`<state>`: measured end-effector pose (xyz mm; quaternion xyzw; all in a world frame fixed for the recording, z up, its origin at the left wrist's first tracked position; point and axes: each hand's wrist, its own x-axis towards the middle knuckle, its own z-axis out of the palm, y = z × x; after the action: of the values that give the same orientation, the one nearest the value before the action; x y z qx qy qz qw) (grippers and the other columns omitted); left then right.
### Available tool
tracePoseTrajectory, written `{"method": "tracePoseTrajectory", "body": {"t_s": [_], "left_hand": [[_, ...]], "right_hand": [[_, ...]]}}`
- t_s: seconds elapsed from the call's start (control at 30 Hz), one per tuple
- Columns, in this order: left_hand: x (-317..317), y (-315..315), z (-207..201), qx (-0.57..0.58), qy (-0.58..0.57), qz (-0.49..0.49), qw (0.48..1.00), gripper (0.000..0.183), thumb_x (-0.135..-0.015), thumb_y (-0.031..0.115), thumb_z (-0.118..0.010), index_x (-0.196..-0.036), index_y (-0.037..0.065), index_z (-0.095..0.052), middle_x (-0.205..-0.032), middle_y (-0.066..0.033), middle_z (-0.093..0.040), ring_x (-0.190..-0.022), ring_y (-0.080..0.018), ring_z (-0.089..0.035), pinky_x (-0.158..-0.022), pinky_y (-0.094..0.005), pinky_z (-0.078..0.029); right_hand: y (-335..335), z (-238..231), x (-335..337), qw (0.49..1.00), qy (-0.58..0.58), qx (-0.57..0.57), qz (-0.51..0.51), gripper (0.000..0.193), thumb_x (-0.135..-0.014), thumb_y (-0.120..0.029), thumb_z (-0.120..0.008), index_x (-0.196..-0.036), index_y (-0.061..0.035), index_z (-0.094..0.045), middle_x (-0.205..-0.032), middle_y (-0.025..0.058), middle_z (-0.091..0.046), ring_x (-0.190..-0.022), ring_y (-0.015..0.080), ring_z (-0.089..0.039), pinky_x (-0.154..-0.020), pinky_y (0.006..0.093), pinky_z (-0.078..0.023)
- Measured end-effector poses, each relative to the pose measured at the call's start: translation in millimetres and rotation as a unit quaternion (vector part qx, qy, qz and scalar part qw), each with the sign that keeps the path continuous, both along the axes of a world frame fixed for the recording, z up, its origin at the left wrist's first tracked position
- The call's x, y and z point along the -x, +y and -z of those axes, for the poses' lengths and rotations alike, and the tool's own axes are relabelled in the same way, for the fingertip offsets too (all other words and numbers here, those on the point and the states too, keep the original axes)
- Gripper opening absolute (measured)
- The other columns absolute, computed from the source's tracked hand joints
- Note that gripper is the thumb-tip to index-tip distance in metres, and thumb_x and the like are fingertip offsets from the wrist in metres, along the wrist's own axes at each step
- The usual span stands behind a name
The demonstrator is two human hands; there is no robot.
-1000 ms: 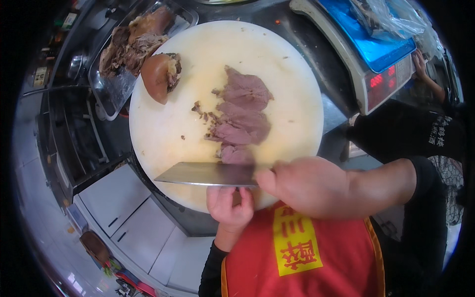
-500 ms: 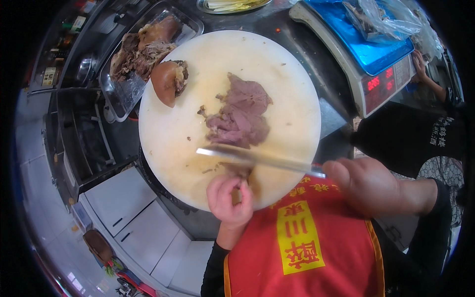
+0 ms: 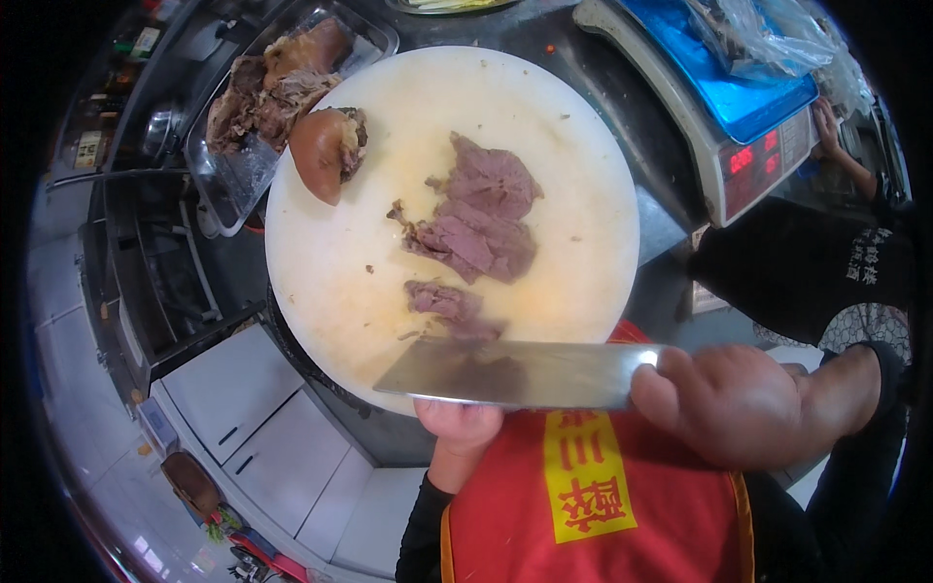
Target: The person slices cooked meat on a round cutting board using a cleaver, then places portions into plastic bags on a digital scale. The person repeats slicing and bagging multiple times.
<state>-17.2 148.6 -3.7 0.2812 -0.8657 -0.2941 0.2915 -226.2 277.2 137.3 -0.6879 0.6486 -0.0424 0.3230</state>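
Note:
My right hand (image 3: pixel 724 398) is wrapped round the handle end of a cleaver (image 3: pixel 564 374), its broad blade lying across the near side of the round white chopping board (image 3: pixel 583 272). My left hand (image 3: pixel 459 422) is behind the blade at the board's near edge, its fingers hidden. Just beyond the blade lies a small piece of pinkish-brown cooked meat (image 3: pixel 445 299), its near end blurred. Farther up the board are overlapping meat slices (image 3: pixel 476 233). A chunk of cooked meat with brown skin (image 3: pixel 319 155) sits at the board's far left.
A metal tray (image 3: pixel 255 180) with larger cooked meat pieces (image 3: pixel 282 87) stands beyond the board's left. At the far right a scale (image 3: pixel 714 170) carries a blue tray (image 3: pixel 768 109) and plastic bags (image 3: pixel 758 39). Another person's hand (image 3: pixel 826 124) is beside it.
The cleaver has come nearer to me, its blade turned flatter and now covering my left fingers. A small meat piece now shows beyond the blade, apart from the farther slices.

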Motion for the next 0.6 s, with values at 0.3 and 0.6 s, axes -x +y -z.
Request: {"method": "tracePoseTrajectory", "body": {"t_s": [0.3, 0.6], "left_hand": [[0.0, 0.4, 0.9, 0.046, -0.009, -0.012, 0.999, 0.025, -0.070, 0.022, -0.064, -0.086, 0.004, -0.064, -0.091, -0.0140, -0.063, -0.085, -0.0352, -0.057, -0.079, -0.0403, -0.043], [0.8, -1.6, -2.1, 0.040, -0.022, 0.007, 0.999, 0.027, -0.069, 0.014, -0.064, -0.093, 0.001, -0.062, -0.095, -0.0142, -0.062, -0.086, -0.0336, -0.057, -0.080, -0.0377, -0.046]], "right_hand": [[-6.5, 0.1, 4.8, 0.996, -0.024, -0.086, -0.017, 0.019, -0.080, -0.013, -0.052, -0.092, -0.0020, -0.041, -0.069, 0.0101, -0.053, -0.060, 0.0233, -0.058, -0.047, 0.0303, -0.046], [-18.6, 10.5, 7.0, 0.994, -0.049, -0.092, -0.015, 0.017, -0.087, -0.016, -0.049, -0.093, -0.0014, -0.044, -0.070, 0.0130, -0.053, -0.059, 0.0253, -0.059, -0.048, 0.0314, -0.048]]}}
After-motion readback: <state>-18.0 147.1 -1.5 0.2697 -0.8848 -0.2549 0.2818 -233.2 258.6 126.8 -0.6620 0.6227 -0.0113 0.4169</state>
